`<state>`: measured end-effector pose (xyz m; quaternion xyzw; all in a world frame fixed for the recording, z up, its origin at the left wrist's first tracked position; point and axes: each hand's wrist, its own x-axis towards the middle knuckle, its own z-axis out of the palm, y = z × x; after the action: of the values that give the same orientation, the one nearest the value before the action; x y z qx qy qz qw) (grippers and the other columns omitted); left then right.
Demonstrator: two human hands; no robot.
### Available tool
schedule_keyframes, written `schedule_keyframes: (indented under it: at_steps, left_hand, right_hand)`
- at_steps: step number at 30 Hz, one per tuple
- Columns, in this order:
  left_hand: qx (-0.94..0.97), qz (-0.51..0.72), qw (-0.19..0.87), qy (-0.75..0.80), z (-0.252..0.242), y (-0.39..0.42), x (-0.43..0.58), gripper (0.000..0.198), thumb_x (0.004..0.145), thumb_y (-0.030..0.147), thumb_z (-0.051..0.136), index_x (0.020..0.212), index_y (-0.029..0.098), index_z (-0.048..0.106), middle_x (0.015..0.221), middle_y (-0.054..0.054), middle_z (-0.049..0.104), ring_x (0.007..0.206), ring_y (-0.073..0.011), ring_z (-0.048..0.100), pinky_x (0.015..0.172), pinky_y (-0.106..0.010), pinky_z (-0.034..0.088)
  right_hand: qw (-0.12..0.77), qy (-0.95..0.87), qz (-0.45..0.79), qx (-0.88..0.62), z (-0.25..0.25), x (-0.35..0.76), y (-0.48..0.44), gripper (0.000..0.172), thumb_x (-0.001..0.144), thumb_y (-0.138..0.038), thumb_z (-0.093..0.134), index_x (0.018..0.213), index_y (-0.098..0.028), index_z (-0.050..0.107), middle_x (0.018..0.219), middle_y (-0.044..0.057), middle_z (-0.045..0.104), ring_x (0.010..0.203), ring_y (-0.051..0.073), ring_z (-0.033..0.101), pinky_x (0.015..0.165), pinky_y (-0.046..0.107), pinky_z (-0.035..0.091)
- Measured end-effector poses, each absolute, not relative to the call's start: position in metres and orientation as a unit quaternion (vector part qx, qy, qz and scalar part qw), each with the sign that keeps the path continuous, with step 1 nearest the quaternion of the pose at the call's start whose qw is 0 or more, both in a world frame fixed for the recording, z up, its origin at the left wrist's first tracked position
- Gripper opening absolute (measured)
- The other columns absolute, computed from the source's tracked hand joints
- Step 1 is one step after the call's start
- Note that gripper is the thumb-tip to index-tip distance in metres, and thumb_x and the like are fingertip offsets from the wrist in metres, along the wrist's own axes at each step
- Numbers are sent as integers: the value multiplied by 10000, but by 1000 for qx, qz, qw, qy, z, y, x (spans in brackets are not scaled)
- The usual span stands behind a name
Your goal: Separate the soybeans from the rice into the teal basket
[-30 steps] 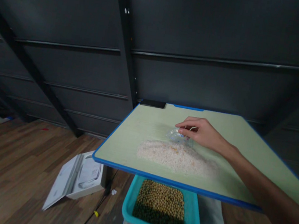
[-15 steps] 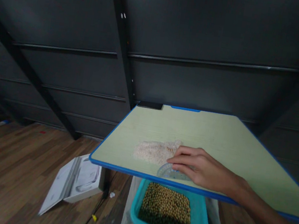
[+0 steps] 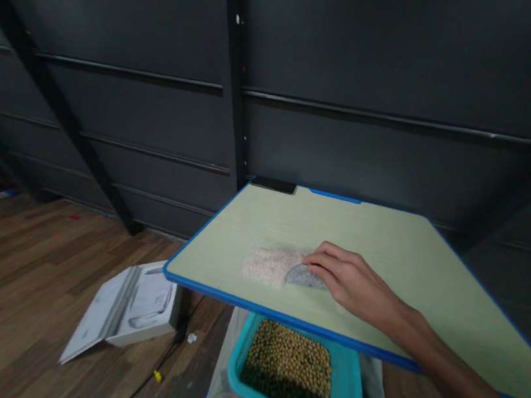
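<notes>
My right hand (image 3: 350,280) reaches in from the right over the low table (image 3: 378,241). Pinched between its thumb and fingers is a clear protractor (image 3: 301,275) with blue markings, its curved edge toward the left. The protractor stands against the right side of a flat patch of whitish rice-like grains (image 3: 266,265) spread on the pale tabletop. The fingers hide part of the protractor. My left hand is not in view.
A turquoise plastic tray (image 3: 354,396) sits in my lap under the table's blue front edge, holding pale round beans (image 3: 295,355) and darker ones. A black flat object (image 3: 273,185) lies at the table's back. An open white box (image 3: 152,305) and a cable (image 3: 157,368) are on the floor.
My right hand and the protractor have moved away from the front edge toward the table's middle. The protractor is now more upright, and the grain patch's right end is less spread.
</notes>
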<state>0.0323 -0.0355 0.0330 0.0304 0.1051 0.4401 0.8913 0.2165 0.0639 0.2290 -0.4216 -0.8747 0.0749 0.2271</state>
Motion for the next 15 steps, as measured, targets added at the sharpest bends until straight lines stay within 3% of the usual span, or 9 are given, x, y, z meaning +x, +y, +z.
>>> schedule_keyframes:
  at_steps: [11,15]
  left_hand:
    - [22,438,895,85,25,-30,31,566,753,499,576,1306,390,527,1454,-25,532,1362,-381,410,1075,-618,302]
    - [18,456,885,89,21,-32,30,571,768,520,585,1309,349,528,1489,-51,487,1379,-351,386,1124,-581,256]
  right_hand:
    - [287,-851,109,-427,253,222,78,153,929,-218,570,996,-236,707,950,30,688,880,166,635,805,311,490]
    - [312,-840,80,-437,260,230,106,152,897,-189,592,960,-220,727,944,43,705,837,175,639,743,311,488]
